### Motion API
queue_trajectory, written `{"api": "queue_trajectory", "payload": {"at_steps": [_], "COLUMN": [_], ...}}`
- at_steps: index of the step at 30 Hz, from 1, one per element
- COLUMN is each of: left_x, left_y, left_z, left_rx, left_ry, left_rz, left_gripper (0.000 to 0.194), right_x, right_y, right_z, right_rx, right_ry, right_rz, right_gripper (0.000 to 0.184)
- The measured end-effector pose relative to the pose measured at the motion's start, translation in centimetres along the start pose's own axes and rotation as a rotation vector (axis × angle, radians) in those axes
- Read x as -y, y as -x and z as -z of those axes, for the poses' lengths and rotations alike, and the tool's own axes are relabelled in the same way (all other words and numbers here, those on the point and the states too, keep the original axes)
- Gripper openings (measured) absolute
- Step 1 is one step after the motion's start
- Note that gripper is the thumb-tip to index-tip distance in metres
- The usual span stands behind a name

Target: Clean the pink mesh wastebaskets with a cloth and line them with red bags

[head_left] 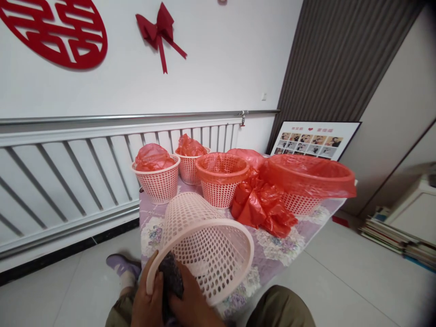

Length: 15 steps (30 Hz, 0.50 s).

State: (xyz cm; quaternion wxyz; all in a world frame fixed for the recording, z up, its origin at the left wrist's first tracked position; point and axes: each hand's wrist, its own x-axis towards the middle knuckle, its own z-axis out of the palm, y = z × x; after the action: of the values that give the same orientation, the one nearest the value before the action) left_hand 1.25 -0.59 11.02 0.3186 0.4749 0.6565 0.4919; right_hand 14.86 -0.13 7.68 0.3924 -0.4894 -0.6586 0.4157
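A pale pink perforated plastic wastebasket (221, 254) lies tipped on its side at the near edge of the table, its mouth facing me. At the lower left of its rim, my left hand (149, 295) is closed around the edge, thumb inside. My right hand (192, 293) reaches into the mouth and presses a crumpled dark grey cloth (171, 274) against the inner wall by the rim. Part of the cloth hangs between both hands, and my right fingertips are partly hidden behind it.
On the flowered tablecloth (153, 231) stand a wastebasket lined with a red bag (221, 170), a larger lined one (306, 177) and two with bags bunched inside (155, 159). Red plastic bags (262, 204) lie between them. A radiator (68, 181) runs along the wall behind.
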Motion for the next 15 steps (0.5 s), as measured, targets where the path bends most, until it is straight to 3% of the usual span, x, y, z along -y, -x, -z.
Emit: {"api": "queue_trajectory", "payload": {"at_steps": [4, 8, 11, 15], "left_x": [-0.2, -0.8, -1.6, -1.8], "left_y": [0.0, 0.6, 1.2, 1.8], "left_z": [0.3, 0.2, 0.0, -0.9], "left_rx": [0.002, 0.014, -0.018, -0.013], "left_ry": [-0.013, -0.029, -0.024, 0.025], "left_rz": [0.087, 0.082, 0.044, -0.027], "left_gripper": [0.051, 0.052, 0.051, 0.053], "right_x": [0.0, 0.2, 0.1, -0.5], "right_y": [2.0, 1.5, 0.8, 0.6], "right_z": [1.4, 4.1, 6.4, 8.6], "right_rx": [0.108, 0.184, 0.148, 0.06], "right_ry": [0.254, 0.651, 0.848, 0.891], "right_rz": [-0.02, -0.084, -0.144, -0.204], "right_gripper": [0.08, 0.081, 0.077, 0.075]}}
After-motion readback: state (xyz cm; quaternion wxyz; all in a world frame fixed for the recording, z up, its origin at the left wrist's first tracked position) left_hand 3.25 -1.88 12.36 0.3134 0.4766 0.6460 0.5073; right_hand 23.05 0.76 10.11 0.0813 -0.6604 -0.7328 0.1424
